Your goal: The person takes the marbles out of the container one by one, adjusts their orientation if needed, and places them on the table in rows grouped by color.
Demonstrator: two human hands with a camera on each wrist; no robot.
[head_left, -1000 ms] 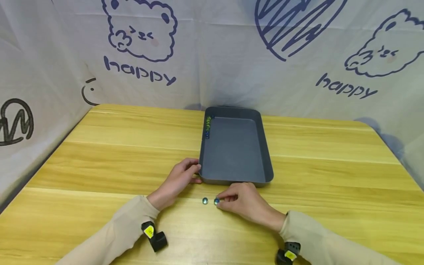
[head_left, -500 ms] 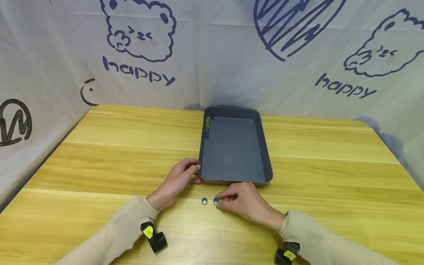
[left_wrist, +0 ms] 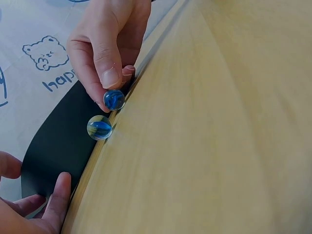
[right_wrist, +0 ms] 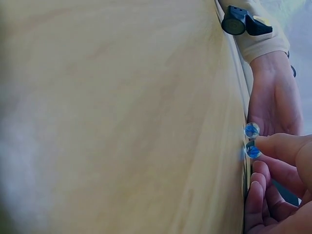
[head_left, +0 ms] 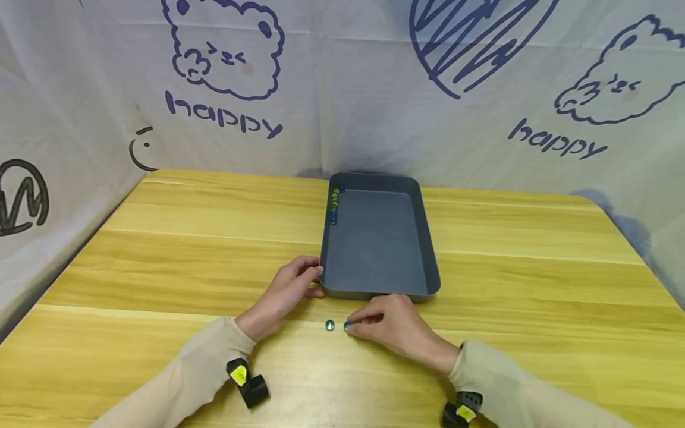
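Note:
My right hand (head_left: 398,327) pinches a clear blue marble (left_wrist: 114,99) between thumb and forefinger at the table surface, just in front of the tray. A second marble (head_left: 329,325), clear with blue and yellow inside, lies free on the wood a little to its left. At the near left corner of the dark grey baking tray (head_left: 430,261), my left hand (head_left: 278,295) grips the wall, its thumb at the rim and other fingers lower on the outside. In the left wrist view, the left fingertips (left_wrist: 62,187) touch the tray's outer wall.
Several small green and blue marbles (head_left: 335,202) line the inside left edge of the tray at its far end. The tray stands on a wooden table (head_left: 160,261), near the white cloth backdrop (head_left: 353,107) with drawings.
Hardly anything differs. The right thumb and forefinger shift very slightly on the blue marble and cover a bit more of it. The left hand and the tray stay in place.

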